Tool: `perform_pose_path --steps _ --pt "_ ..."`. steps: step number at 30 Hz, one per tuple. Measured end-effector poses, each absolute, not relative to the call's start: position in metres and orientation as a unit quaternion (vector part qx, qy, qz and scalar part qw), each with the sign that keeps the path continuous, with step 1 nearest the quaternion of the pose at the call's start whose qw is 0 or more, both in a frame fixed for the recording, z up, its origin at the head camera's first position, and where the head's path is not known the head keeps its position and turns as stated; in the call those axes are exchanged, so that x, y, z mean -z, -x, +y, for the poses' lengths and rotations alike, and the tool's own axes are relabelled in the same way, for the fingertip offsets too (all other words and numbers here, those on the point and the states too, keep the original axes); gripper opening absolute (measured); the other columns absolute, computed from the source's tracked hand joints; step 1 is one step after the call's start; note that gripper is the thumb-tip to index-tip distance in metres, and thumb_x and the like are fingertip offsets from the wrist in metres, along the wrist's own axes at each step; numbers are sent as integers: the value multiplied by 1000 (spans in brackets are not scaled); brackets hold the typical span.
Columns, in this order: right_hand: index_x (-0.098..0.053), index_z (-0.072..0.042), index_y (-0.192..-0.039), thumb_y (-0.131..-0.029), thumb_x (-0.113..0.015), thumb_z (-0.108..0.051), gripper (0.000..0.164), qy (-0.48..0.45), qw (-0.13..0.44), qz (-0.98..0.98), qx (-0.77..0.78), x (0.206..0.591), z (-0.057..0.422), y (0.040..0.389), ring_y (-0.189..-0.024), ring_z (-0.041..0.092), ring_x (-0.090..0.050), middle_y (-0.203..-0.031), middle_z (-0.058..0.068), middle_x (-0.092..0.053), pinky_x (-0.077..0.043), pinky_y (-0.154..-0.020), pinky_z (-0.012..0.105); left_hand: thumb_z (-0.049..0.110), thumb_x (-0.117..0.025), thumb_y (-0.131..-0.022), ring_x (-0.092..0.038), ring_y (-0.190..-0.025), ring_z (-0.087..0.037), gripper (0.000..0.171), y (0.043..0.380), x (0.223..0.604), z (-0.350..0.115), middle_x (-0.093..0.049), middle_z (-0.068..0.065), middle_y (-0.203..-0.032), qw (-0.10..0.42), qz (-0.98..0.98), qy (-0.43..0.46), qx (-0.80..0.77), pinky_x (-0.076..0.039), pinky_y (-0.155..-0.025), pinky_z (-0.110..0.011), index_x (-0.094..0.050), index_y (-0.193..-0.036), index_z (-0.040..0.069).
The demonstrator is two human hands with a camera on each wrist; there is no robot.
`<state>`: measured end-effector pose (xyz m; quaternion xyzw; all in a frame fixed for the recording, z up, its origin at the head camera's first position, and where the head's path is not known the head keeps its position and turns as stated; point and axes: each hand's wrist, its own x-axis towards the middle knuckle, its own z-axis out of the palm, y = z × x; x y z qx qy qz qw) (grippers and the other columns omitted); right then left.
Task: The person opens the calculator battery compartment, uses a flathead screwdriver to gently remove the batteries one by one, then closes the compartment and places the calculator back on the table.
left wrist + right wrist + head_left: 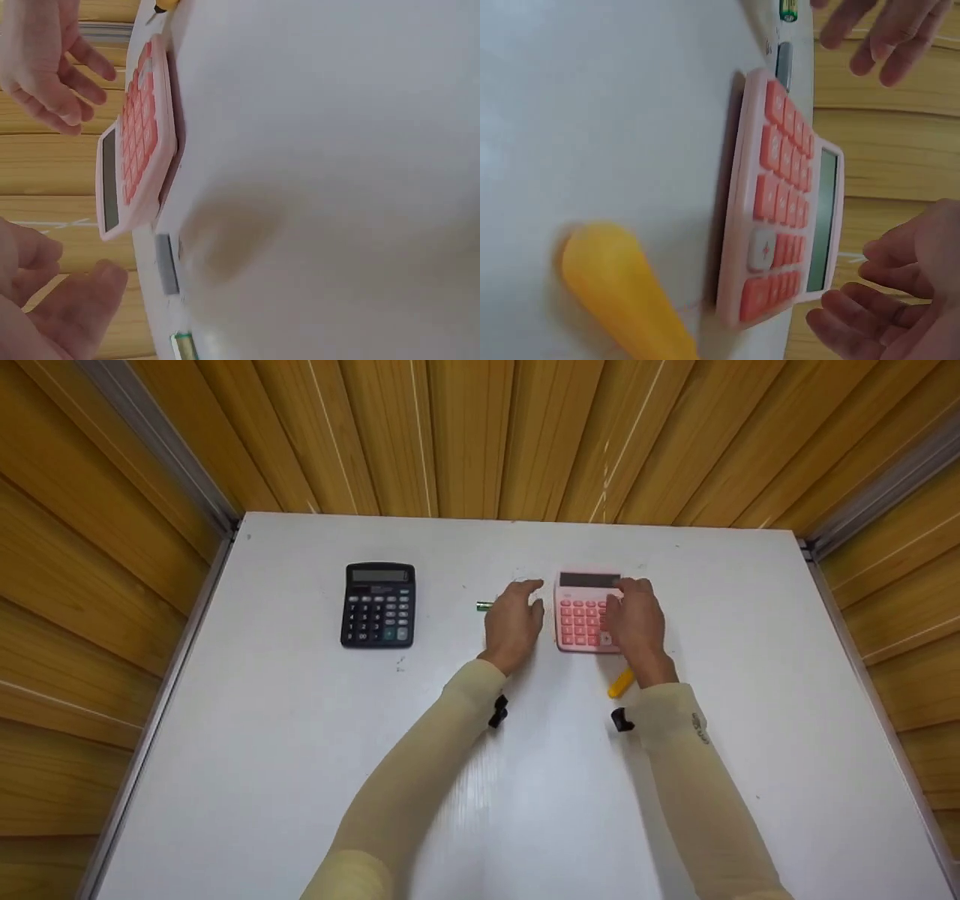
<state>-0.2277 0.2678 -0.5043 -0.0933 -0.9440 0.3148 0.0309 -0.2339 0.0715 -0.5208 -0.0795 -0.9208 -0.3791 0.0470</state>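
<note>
A pink calculator [579,624] with a dark display lies face up on the white table. My left hand [512,624] hovers beside its left edge, fingers loosely bent and nothing between them. Over the calculator's right side is my right hand [637,622]; in the right wrist view its bent fingers [855,315] stand apart from the keys, holding nothing. A green battery [484,606], partly hidden in the head view, lies left of the left hand. Close to the calculator is a small grey piece [166,264]. The yellow-handled screwdriver [622,683] lies below the calculator, partly covered by the right wrist.
A black calculator [378,606] lies face up on the left part of the white table [300,772]. Wood-patterned walls [465,435] with metal edge rails enclose the table at the back and both sides.
</note>
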Motion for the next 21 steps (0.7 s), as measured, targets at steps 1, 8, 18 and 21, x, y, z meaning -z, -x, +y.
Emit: perform_pose_path --steps 1,8,18,21 --pt "-54 5 -148 -111 -55 -15 42 80 42 -943 -321 503 263 228 -125 39 -59 -145 26 -51 -48 -110 51 19 -66 -108 -68 -121 -16 36 236 519 67 -68 -4 -138 59 -925 86 365 -54 -99 -29 -66 -143 12" --pt "-47 -1 -157 -111 -57 -29 55 4 58 -940 -335 502 235 222 -152 41 -35 -162 23 -40 -28 -123 56 57 -53 -107 -29 -158 -31 71 247 514 39 -35 -14 -170 25 -969 94 226 -29 -124 -50 -45 -163 14" --pt "-35 -5 -165 -111 -54 -42 68 -49 34 -966 -253 515 221 219 -160 39 -18 -173 20 -25 -16 -127 57 74 -40 -103 -6 -162 -39 88 251 524 8 -16 -21 -175 9 -987 91 130 -12 -125 -66 -32 -169 15" --pt "-33 -5 -166 -111 -53 -43 70 -53 18 -970 -235 521 216 219 -161 39 -14 -174 20 -21 -12 -128 55 75 -39 -103 -6 -162 -40 89 250 527 2 -16 -21 -174 8 -989 91 115 -13 -124 -68 -31 -169 15"
